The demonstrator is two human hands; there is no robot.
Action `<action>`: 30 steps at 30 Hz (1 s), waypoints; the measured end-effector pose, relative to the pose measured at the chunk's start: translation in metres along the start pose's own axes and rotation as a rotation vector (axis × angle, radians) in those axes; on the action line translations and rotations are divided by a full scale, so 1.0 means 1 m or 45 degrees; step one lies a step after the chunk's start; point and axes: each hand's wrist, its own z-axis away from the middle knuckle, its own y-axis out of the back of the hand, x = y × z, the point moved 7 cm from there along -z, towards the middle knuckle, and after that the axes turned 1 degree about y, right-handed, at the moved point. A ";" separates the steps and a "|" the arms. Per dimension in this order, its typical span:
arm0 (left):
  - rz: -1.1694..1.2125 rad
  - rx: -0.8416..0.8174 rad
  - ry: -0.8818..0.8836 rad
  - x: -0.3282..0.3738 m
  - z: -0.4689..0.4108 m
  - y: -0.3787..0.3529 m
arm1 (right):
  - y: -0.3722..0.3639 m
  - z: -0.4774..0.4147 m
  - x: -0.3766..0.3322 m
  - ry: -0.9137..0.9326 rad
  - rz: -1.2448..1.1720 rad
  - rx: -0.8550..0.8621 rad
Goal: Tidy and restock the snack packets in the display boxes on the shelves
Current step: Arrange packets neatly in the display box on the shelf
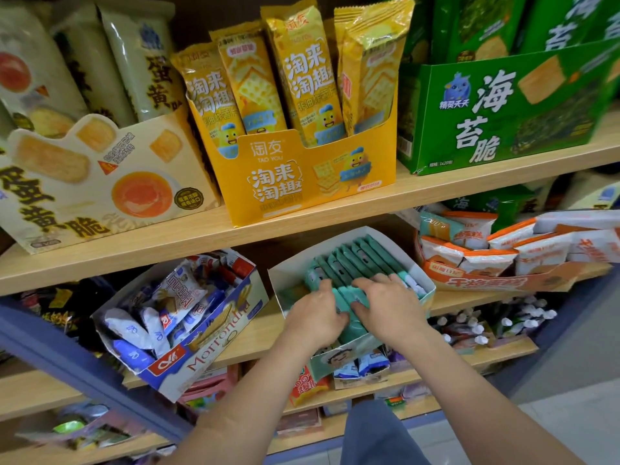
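Both forearms are reaching up and forward, wrists close together, into the white display box (349, 238) sitting on the second shelf (258, 333); the left hand (313, 318) is curling its fingers round the front teal packets (355, 260) inside that box, thumb lying on top; the right hand (391, 307) is gripping the same bunch from the other side, fingers bent over the tops; the yellow box (302, 176) is standing above the white box; the tilted blue-and-white box (201, 360) is sitting just left of it.
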 end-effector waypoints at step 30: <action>-0.085 0.826 0.231 -0.157 0.130 0.075 | 0.017 0.012 -0.086 0.060 -0.605 -0.077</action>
